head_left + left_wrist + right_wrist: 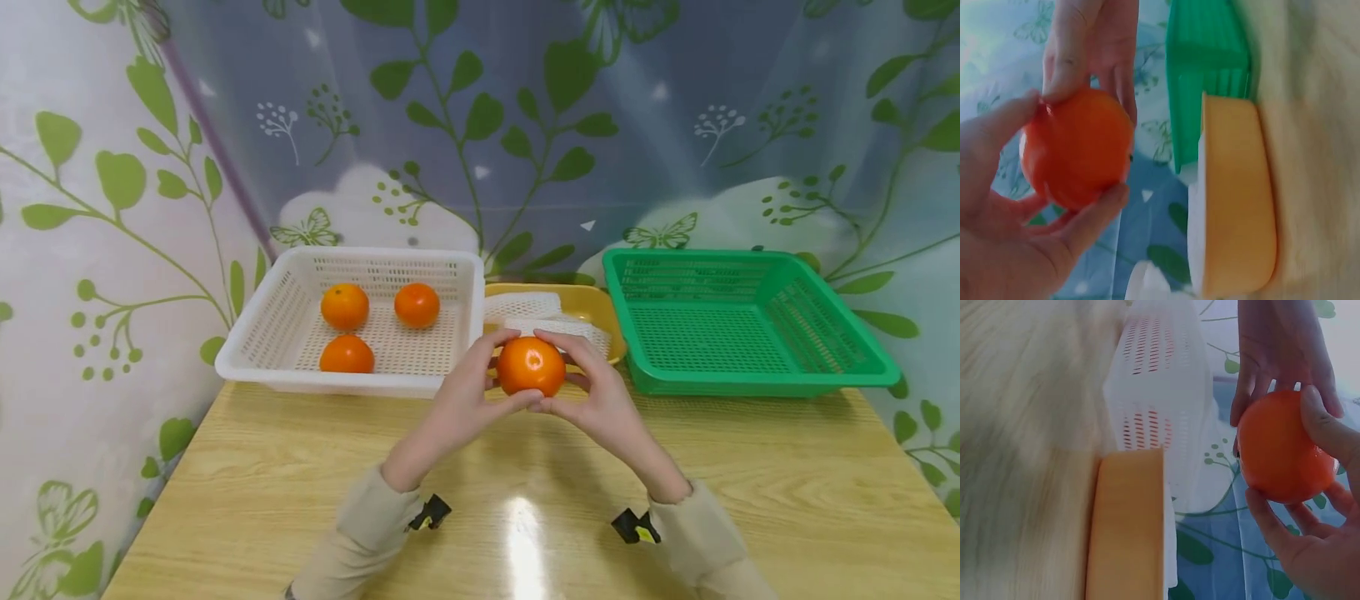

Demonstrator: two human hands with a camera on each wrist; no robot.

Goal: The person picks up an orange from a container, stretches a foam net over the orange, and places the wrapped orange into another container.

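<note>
Both hands hold one orange fruit [531, 367] between them, raised in front of the yellow tray [600, 310]. The left hand [467, 398] curls its fingers and thumb round the fruit's left side; the right hand [600, 402] does the same on the right, the thumbs meeting at the near side. In the left wrist view the orange fruit [1077, 149] sits between the fingertips of both hands, and the right wrist view shows the same fruit [1285, 447] clear of the tray [1127, 525]. White mesh sleeves [522, 307] lie in the yellow tray, partly hidden by the hands.
A white basket [258, 375] with several orange fruits [345, 307] stands at the left. At the right is a green basket [757, 379] with nothing visible in it. The wooden table [300, 467] stretches in front, and a leaf-patterned curtain [525, 167] hangs behind the baskets.
</note>
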